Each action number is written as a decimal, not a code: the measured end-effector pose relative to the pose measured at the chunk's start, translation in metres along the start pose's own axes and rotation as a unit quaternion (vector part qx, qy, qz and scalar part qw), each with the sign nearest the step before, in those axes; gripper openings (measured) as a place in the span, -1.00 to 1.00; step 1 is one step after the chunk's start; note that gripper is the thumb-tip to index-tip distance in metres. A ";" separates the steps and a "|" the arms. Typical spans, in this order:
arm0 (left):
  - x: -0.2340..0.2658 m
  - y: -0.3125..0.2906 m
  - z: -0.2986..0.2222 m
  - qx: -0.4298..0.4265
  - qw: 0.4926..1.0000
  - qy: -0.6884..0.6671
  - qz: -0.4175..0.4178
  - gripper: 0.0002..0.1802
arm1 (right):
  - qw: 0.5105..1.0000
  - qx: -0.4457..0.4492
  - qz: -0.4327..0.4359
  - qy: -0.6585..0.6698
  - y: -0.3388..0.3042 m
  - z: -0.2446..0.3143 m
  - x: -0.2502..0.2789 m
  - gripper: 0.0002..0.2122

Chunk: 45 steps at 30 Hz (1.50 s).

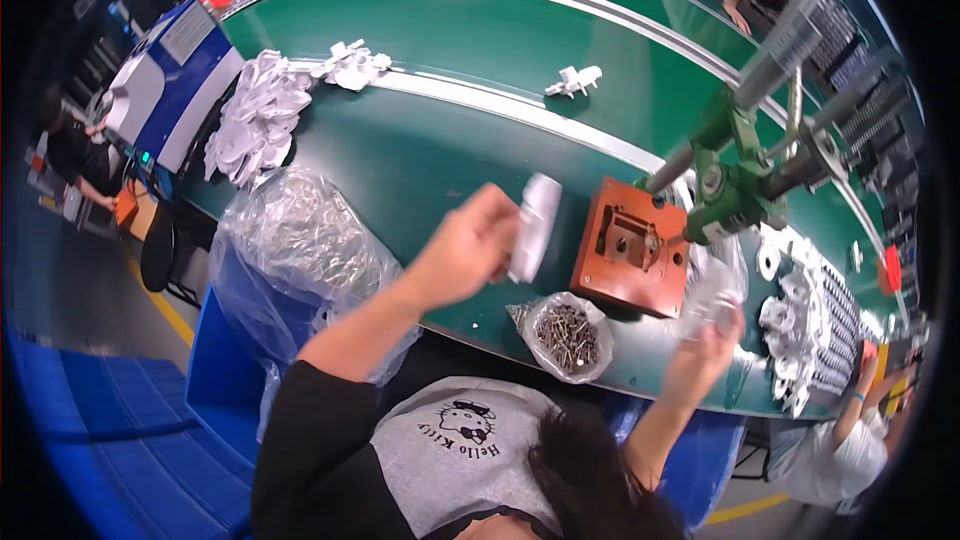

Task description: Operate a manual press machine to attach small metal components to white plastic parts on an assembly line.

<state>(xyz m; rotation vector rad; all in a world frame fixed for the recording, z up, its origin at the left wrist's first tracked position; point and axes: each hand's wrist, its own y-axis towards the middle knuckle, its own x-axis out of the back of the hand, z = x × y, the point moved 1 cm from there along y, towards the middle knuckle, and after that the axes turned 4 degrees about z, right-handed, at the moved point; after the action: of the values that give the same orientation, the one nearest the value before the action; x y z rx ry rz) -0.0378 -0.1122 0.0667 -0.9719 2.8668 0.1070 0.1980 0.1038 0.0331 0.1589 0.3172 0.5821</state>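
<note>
My left hand (462, 248) is closed on a long white plastic part (537, 228), held above the green table left of a reddish-brown fixture block (632, 288). The block has a recessed pocket with metal pieces in its top. On the block's other side, my right hand (700, 358) grips a whitish, translucent-looking piece (716, 306); motion blur hides its exact kind. Between my hands, at the table's near edge, sits an opened plastic bag of metal screws (570, 336). A green lever press (738, 180) with steel rods reaches over the block from the right.
White plastic parts lie heaped at the left (260, 120) and right (795, 325). A large clear bag (310, 230) rests in a blue bin. A white part (574, 81) lies on the green conveyor (470, 45). A blue-and-white machine (180, 85) stands far left. Other people work nearby.
</note>
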 end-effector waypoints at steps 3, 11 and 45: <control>-0.051 -0.012 -0.006 -0.081 0.992 0.099 0.016 -0.78 | 0.980 -0.055 0.178 0.076 -0.023 0.013 -0.081 -0.31; -0.100 -0.026 0.017 -0.112 0.977 0.183 0.004 -0.79 | 0.971 -0.048 0.190 0.135 -0.035 0.016 -0.087 -0.28; -0.107 0.088 0.047 -0.297 0.746 0.567 0.184 -0.72 | 0.713 -0.070 0.033 -0.697 0.148 -0.065 0.086 -0.86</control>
<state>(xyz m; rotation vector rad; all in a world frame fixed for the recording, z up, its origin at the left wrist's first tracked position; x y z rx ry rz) -0.0028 0.0270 0.0371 -0.5596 4.3166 0.7459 0.1682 0.2782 -0.0145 0.4192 -1.2298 0.4143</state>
